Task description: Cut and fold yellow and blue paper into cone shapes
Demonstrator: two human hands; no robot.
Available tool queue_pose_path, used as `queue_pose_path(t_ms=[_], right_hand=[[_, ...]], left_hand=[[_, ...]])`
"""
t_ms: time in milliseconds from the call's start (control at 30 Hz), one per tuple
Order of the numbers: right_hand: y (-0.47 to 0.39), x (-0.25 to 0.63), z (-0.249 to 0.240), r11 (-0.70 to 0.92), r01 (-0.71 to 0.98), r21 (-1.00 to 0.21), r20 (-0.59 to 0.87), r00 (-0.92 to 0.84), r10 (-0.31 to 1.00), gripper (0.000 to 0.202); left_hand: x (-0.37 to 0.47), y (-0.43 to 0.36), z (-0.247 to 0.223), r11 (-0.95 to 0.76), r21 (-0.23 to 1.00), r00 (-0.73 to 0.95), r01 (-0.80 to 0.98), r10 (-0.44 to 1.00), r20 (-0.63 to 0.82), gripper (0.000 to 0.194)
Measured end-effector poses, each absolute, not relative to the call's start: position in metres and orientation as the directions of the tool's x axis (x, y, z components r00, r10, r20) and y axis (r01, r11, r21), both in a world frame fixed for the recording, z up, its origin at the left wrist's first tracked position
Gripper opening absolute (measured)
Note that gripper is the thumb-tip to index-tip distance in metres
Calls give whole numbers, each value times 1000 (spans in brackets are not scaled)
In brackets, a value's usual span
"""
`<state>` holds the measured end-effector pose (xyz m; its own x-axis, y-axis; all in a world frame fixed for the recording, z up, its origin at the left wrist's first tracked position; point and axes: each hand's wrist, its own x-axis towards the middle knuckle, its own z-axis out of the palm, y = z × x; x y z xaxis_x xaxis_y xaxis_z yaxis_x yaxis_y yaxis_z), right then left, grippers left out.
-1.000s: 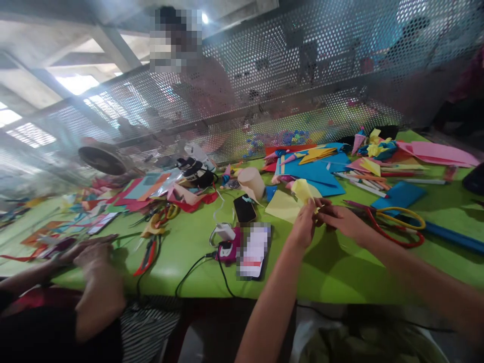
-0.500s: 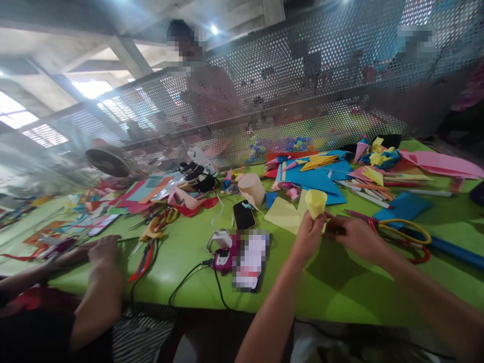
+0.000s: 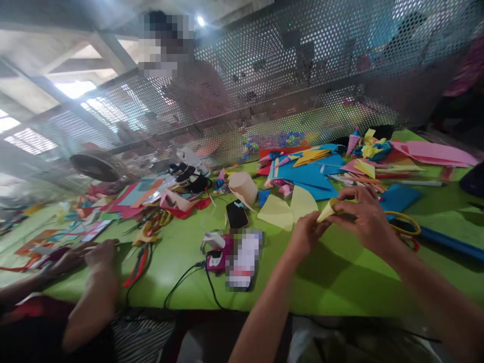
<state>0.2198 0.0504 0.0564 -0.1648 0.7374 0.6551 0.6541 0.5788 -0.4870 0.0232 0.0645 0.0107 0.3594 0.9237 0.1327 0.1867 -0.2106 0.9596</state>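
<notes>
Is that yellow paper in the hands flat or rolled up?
Rolled: the yellow paper forms a small cone, pointed end toward the left hand, wider end under the right hand.

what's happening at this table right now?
A person sits at a green table littered with coloured paper. Both hands work a small yellow paper cone: the left hand pinches its pointed end and the right hand wraps over its wider end. Flat yellow paper sheets lie just beyond the hands, yellow-handled scissors under the right wrist. To the left, a co-worker's hands rest on the table by more scissors. A black phone lies mid-table.
</notes>
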Motion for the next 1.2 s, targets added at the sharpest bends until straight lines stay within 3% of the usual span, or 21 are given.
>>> queue_pose_path(t_ms=[100,233,300,400,467,600,833,967,1200], right_hand=[[55,224,54,528,526,-666,624,4,782,17],[63,219,39,363,169,-917,387,147,910,21],[65,212,29,271,-46,-961,261,160,952,23],[65,199,17,163,-264,-951,134,126,983,27],[63,194,14,127,-281,-951,105,94,990,28],[60,194,17,164,-158,-974,152,82,985,28],[66,206,26,201,-3,-980,199,120,973,32],[65,206,29,188,-85,-979,181,81,980,31],[67,204,25,-34,-177,-984,-36,9,999,53]], left_hand=[[20,66,13,-53,998,267,15,963,47,36],[22,66,14,-17,984,270,-175,961,65,62],[26,63,15,-57,978,302,-200,946,116,69],[31,58,20,-124,964,277,-234,942,189,62],[31,56,25,-145,949,240,-279,947,215,54],[26,56,29,-120,948,225,-296,955,191,46],[16,64,18,65,955,266,-291,964,15,49],[17,65,17,83,938,216,-335,976,-10,51],[21,69,9,128,905,190,-406,980,-54,46]])
